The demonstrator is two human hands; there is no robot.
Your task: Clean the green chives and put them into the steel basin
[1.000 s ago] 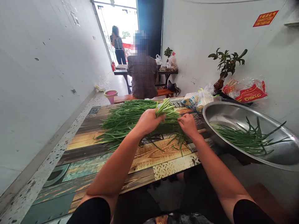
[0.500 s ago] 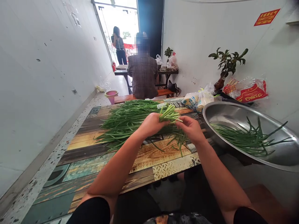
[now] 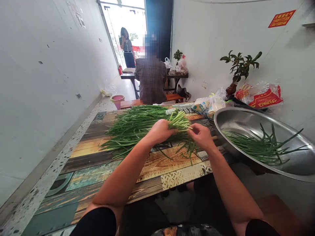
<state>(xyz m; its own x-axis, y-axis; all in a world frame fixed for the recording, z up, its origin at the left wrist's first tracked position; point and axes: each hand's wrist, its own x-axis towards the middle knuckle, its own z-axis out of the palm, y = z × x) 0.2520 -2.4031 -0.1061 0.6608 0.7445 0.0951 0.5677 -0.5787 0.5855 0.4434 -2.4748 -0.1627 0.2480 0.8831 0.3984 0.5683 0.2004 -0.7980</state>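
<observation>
My left hand (image 3: 161,131) is closed round a bunch of garlic chives (image 3: 179,121), their pale stem ends pointing right and up. At those ends my right hand (image 3: 200,135) pinches with thumb and fingertips; the stem tips reach its fingers, and the exact piece between them is too small to make out. A large heap of green chives (image 3: 130,126) lies on the patterned wooden table (image 3: 147,167), behind and left of my hands. Below my right hand lie loose trimmings (image 3: 189,149).
A wide steel basin (image 3: 218,119) at the right holds long green chives (image 3: 261,144). Plastic bags (image 3: 209,105), a potted plant (image 3: 237,70) and a red package (image 3: 267,98) stand behind it. Farther off, a person (image 3: 150,78) sits at another table; another person (image 3: 127,47) stands by the door.
My right hand has shifted slightly right along the stem ends. My left hand keeps its hold on the bunch. The person by the door has moved a little.
</observation>
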